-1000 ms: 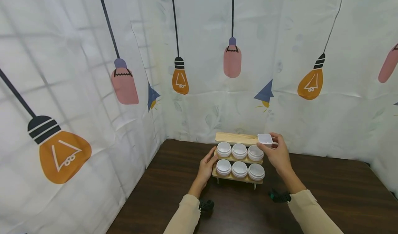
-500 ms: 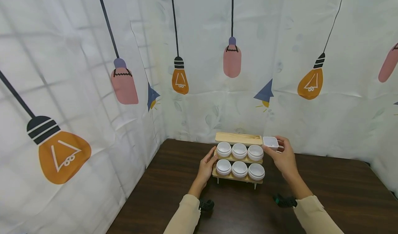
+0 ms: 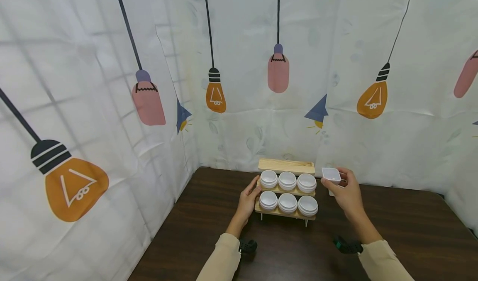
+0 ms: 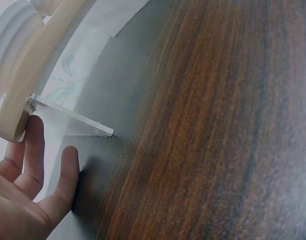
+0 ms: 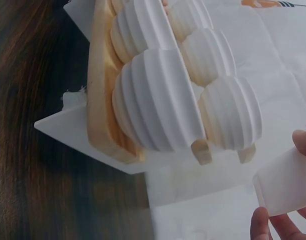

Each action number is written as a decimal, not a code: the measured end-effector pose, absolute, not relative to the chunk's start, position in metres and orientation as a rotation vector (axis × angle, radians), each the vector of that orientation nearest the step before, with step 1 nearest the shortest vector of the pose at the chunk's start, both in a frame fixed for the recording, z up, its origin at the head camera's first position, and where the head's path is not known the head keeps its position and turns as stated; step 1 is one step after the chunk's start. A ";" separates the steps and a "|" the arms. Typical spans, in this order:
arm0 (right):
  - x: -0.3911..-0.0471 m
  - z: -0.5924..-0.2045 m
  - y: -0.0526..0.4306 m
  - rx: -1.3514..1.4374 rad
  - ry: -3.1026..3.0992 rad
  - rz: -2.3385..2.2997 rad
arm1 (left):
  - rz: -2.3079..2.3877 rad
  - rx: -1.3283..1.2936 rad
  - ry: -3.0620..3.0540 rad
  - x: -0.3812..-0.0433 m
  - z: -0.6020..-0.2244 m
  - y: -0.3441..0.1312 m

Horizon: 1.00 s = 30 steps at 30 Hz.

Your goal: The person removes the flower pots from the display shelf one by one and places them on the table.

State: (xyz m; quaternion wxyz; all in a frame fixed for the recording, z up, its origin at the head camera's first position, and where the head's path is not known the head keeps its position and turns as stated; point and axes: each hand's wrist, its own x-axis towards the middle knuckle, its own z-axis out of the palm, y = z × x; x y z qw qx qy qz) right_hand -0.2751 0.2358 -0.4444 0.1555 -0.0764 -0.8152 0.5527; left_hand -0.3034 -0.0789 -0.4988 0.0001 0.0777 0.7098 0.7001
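A tiered wooden stand [image 3: 286, 216] holds two rows of round white ribbed bowls [image 3: 287, 180] on its lower shelves. My left hand [image 3: 247, 200] grips the left end of the middle shelf; in the left wrist view its fingertips touch the underside of the wooden shelf [image 4: 30, 65]. To the right of the stand, my right hand [image 3: 348, 191] pinches a small square white dish [image 3: 330, 174] between thumb and fingers. That dish [image 5: 285, 182] is apart from the stand in the right wrist view, partly cut off by the frame edge.
The top wooden shelf [image 3: 285, 165] bears no bowl. Thin white legs [image 4: 75, 116] prop the stand on the dark wood-grain table [image 3: 209, 214]. A white curtain [image 3: 239, 135] printed with lamps hangs close behind and at the left.
My right hand has moved right and slightly nearer with the square dish, from the right end of the top shelf to beside the stand. The left hand has stayed put.
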 end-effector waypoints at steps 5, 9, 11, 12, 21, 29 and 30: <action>-0.274 -0.451 0.241 -0.243 -2.353 1.554 | 2.183 0.231 2.238 -0.302 -0.496 -0.079; -0.274 -0.457 0.246 -0.263 -2.363 1.545 | 2.161 0.216 2.253 -0.308 -0.504 -0.079; -0.273 -0.460 0.248 -0.274 -2.371 1.541 | 2.165 0.208 2.258 -0.313 -0.512 -0.078; -0.272 -0.461 0.249 -0.279 -2.375 1.537 | 2.166 0.204 2.264 -0.316 -0.516 -0.078; -0.266 -0.473 0.258 -0.326 -2.403 1.516 | 2.168 0.197 2.310 -0.323 -0.531 -0.076; -0.265 -0.493 0.269 -0.362 -2.397 1.535 | 2.169 0.201 2.310 -0.324 -0.531 -0.075; -0.264 -0.495 0.271 -0.371 -2.398 1.533 | 2.170 0.195 2.303 -0.325 -0.531 -0.075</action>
